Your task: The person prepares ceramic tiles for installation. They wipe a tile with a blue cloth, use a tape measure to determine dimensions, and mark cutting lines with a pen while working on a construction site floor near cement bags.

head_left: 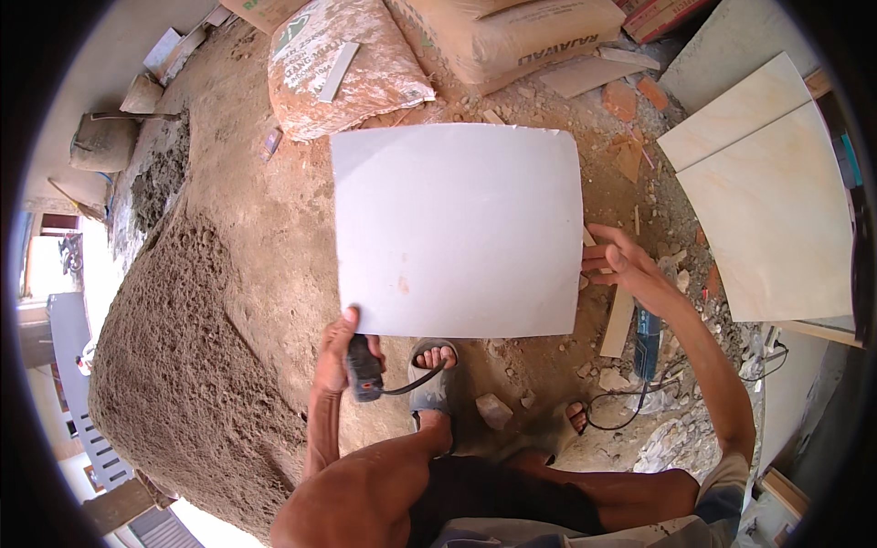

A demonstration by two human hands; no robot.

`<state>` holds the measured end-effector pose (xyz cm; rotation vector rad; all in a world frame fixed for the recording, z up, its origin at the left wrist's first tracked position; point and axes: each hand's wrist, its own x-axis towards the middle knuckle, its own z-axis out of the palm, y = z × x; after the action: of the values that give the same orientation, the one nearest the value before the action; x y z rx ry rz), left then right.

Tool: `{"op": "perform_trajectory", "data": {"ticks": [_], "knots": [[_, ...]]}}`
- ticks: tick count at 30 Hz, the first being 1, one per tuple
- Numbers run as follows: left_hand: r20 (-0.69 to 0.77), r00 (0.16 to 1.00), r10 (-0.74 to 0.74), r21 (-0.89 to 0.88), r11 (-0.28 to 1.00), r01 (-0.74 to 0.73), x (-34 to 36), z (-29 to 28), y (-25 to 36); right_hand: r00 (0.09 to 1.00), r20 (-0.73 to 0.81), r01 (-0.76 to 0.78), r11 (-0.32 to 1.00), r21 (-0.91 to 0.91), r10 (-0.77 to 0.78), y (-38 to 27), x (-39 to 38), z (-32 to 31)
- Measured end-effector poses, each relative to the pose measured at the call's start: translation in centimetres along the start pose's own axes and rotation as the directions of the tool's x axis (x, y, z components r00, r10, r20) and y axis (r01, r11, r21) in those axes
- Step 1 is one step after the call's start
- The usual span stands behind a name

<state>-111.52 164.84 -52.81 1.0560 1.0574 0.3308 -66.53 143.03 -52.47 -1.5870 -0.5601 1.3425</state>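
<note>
A large white square panel (456, 219), like a tile, fills the middle of the view, with a small brown smudge low on its left half. My left hand (334, 358) grips its lower left corner, thumb on the face; a black device (365, 373) with a red button and curved cable sits against that hand. Beside the panel's right edge my right hand (621, 265) has its fingers spread; whether the fingertips touch the edge is unclear. Under that hand a blue power tool (647, 340) lies on the ground, with a cord and a narrow pale strip (618, 324) nearby.
Sacks (338, 73) lie at the back. Cream marble-look tiles (758, 228) lean at the right among rubble and brick pieces (619, 102). A heap of sand (183, 365) covers the left, with a bucket (96, 146) and wet mortar (160, 183) behind it. My sandalled feet stand below the panel.
</note>
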Motion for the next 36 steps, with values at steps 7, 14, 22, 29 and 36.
{"op": "perform_trajectory", "data": {"ticks": [7, 14, 22, 29, 36], "knots": [[0.224, 0.969, -0.107, 0.111, 0.99, 0.083, 1.7, 6.8, -8.4, 0.987, -0.16, -0.028, 1.0, -0.01, 0.026, 4.8, 5.3, 0.4], [0.139, 0.979, -0.151, 0.343, 0.934, 0.096, 1.9, 8.5, -6.4, 0.987, -0.161, -0.019, 0.966, -0.256, -0.023, 2.8, 8.4, -0.9], [-0.098, 0.981, -0.168, 0.374, 0.907, 0.193, -1.7, 0.7, -6.1, 0.96, -0.021, 0.193, 0.714, -0.673, -0.28, 4.5, 12.0, 6.5], [-0.227, 0.962, -0.154, 0.407, 0.882, 0.237, -3.4, -1.9, -5.5, 0.478, -0.123, 0.674, 0.453, -0.583, -0.87, -10.1, 14.5, 12.5], [-0.318, 0.935, -0.154, 0.406, 0.869, 0.281, -5.2, -3.4, -3.3, -0.095, -0.376, 0.898, 0.083, -0.432, -0.922, -15.3, 14.4, 21.6]]}}
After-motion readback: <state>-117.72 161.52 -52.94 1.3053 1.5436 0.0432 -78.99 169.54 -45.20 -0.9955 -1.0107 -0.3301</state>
